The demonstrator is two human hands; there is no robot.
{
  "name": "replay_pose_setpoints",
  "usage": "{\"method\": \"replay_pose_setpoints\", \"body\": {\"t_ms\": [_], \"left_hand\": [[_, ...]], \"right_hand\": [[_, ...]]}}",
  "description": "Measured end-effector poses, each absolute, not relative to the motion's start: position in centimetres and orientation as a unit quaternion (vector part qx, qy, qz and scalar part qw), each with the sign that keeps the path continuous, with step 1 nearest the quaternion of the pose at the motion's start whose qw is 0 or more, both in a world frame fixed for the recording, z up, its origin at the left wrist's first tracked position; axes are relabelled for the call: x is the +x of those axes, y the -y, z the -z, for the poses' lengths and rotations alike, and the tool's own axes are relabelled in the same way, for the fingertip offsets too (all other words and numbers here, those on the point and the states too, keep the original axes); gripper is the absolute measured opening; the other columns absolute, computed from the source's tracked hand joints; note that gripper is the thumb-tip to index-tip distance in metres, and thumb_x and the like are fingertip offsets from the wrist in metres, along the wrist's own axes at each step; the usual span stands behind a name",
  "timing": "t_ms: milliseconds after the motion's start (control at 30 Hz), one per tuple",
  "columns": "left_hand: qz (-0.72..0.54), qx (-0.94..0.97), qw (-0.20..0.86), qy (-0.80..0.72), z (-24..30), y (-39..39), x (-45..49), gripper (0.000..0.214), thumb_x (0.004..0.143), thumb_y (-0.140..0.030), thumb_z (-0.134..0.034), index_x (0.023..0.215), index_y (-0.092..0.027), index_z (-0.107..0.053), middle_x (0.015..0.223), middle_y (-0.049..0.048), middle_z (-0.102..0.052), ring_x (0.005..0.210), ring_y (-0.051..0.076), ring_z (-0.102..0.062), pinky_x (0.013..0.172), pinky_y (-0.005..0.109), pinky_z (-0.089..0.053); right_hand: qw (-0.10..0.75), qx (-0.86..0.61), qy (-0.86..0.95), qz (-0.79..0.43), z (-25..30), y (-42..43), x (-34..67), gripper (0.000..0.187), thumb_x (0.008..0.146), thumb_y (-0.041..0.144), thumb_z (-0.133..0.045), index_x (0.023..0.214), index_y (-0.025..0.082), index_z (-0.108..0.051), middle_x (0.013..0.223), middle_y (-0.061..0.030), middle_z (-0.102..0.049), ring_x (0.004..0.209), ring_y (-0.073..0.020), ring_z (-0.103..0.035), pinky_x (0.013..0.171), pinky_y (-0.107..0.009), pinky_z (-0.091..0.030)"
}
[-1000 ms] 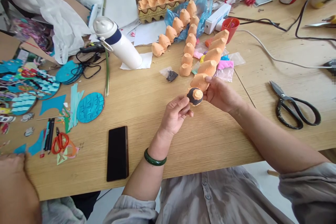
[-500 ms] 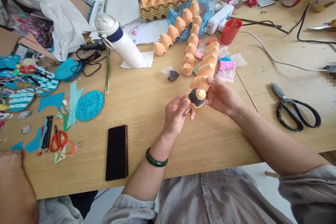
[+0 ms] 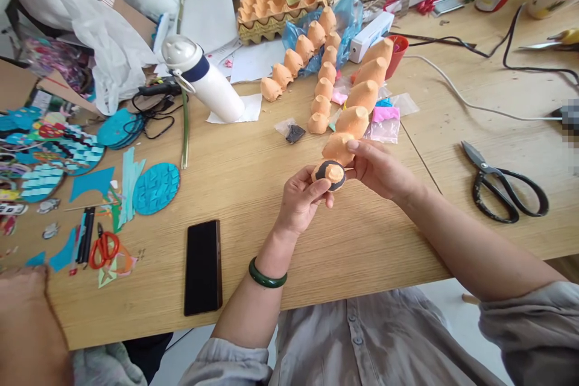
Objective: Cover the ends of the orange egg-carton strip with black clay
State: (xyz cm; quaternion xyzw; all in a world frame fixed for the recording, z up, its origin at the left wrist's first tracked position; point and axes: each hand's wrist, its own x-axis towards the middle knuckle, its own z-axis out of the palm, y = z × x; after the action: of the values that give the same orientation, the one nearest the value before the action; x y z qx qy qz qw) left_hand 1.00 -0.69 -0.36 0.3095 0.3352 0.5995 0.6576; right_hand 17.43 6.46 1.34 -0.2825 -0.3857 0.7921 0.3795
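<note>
The left hand (image 3: 299, 200) grips an orange carton strip's (image 3: 362, 94) black-banded end cup (image 3: 335, 172); the right hand (image 3: 383, 170) pinches the next cup (image 3: 336, 148) between fingers (image 3: 359, 148).

Compared with half a second ago, the strip of orange egg-carton cups (image 3: 363, 94) has tilted up, so its cups look longer and its far end now covers part of the red cup (image 3: 398, 55). The end cup (image 3: 333, 174) has turned, showing black on both sides of its tip, and the left hand (image 3: 299, 200) now overlaps its lower edge more with the thumb.
</note>
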Motion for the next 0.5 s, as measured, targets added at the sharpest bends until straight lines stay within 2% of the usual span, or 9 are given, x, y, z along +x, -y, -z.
{"method": "replay_pose_setpoints", "body": {"t_ms": [133, 267, 367, 500], "left_hand": [[-0.621, 0.3, 0.619, -0.376, 0.41, 0.8, 1.14, 0.042, 0.064, -0.045, -0.098, 0.071, -0.017, -0.068, 0.057, -0.0051, -0.063, 0.042, 0.004, -0.053, 0.037, 0.015, -0.044], [-0.617, 0.292, 0.634, -0.363, 0.64, 0.75, 1.01, 0.051, 0.058, -0.054, -0.099, 0.076, -0.018, -0.069, 0.066, -0.0028, -0.07, 0.051, 0.007, -0.062, 0.042, 0.017, -0.052], [-0.608, 0.299, 0.649, -0.346, 0.78, 0.62, 0.86, 0.053, 0.056, -0.056, -0.1, 0.081, -0.019, -0.072, 0.071, -0.002, -0.072, 0.054, 0.007, -0.063, 0.047, 0.019, -0.055], [-0.627, 0.295, 0.614, -0.378, 0.64, 0.59, 0.9, 0.042, 0.059, -0.043, -0.101, 0.069, -0.018, -0.068, 0.063, -0.0042, -0.068, 0.046, 0.003, -0.052, 0.04, 0.015, -0.042]], "right_hand": [[0.369, -0.275, 0.383, -0.801, -1.57, -6.09, 17.2, 0.042, 0.078, 0.051, -0.089, 0.097, 0.015, -0.078, 0.089, -0.0068, -0.082, 0.076, -0.0178, -0.077, 0.065, -0.026, -0.067], [0.382, -0.278, 0.374, -0.798, -1.67, -6.03, 17.11, 0.042, 0.078, 0.052, -0.089, 0.096, 0.016, -0.078, 0.09, -0.0059, -0.081, 0.077, -0.0175, -0.077, 0.064, -0.026, -0.067], [0.406, -0.282, 0.389, -0.777, -1.89, -6.02, 17.15, 0.043, 0.078, 0.053, -0.09, 0.096, 0.017, -0.077, 0.089, -0.0052, -0.08, 0.077, -0.0175, -0.076, 0.064, -0.026, -0.066], [0.399, -0.285, 0.414, -0.767, -2.06, -5.84, 17.03, 0.046, 0.075, 0.057, -0.09, 0.091, 0.016, -0.076, 0.087, -0.0061, -0.08, 0.076, -0.0178, -0.076, 0.063, -0.025, -0.066]]}}
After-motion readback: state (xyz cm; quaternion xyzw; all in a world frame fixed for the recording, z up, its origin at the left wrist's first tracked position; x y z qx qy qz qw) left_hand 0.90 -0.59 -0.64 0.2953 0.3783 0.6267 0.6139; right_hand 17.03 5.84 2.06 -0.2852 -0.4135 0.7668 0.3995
